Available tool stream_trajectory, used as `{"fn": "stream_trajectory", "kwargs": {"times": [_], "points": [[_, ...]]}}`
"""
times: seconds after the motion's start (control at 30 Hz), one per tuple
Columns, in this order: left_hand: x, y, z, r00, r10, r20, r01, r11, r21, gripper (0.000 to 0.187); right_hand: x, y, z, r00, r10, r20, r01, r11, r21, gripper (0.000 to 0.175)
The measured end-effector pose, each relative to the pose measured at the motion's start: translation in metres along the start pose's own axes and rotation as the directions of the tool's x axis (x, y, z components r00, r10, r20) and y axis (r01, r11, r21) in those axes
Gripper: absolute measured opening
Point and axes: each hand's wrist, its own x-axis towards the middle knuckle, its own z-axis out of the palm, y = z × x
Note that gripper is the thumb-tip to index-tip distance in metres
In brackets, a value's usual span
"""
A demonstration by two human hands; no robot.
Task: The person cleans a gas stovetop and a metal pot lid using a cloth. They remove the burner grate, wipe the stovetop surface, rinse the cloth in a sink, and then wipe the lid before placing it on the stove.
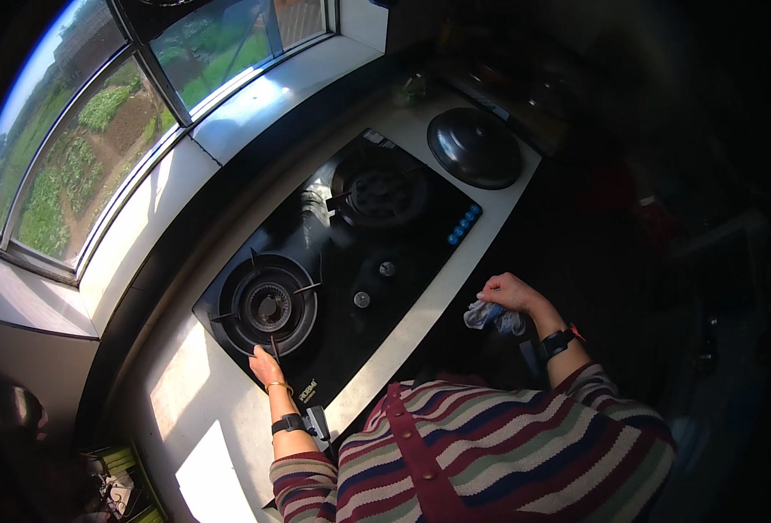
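Observation:
A black glass-top gas stove lies before me, with two burners and two metal knobs. My left hand is at the near rim of the left burner's round drip pan, its fingers curled on that rim; the fingertips are partly hidden. The burner head sits in the middle of the pan, with pan supports around it. In my right hand hangs a crumpled white and blue cloth. This hand is held off the stove, beyond the counter's front edge.
A dark domed lid rests on the counter right of the far burner. A glass jar stands in shade behind. Green basket with items is at lower left. Windows line the left side.

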Motion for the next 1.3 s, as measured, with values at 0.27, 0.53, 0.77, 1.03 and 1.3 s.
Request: {"fn": "stream_trajectory", "kwargs": {"times": [0.27,0.53,0.77,1.03,1.3], "points": [[0.000,-0.008,-0.005,1.000,0.023,0.016,-0.025,0.991,0.132,0.053,0.019,0.057,-0.044,0.983,0.104,-0.151,-0.093,0.993,0.076,0.037],[-0.006,-0.025,-0.022,0.991,-0.021,-0.136,0.059,0.959,0.276,0.067,0.088,0.085,-0.098,0.998,0.056,0.043,-0.064,0.974,0.216,0.024],[-0.170,-0.044,-0.079,0.929,-0.351,-0.118,0.327,0.927,-0.186,0.028,0.149,0.082,-0.138,0.867,-0.179,0.465,-0.116,0.835,0.538,0.035],[-0.425,-0.051,-0.062,0.680,-0.708,-0.189,0.512,0.274,0.814,0.036,0.177,0.014,-0.093,0.581,-0.452,0.676,-0.284,0.666,0.690,0.052],[-0.321,0.034,0.041,0.823,-0.268,0.501,0.203,0.962,0.180,0.035,0.113,-0.033,-0.027,0.676,-0.436,0.595,-0.063,0.770,0.635,0.064]]}}
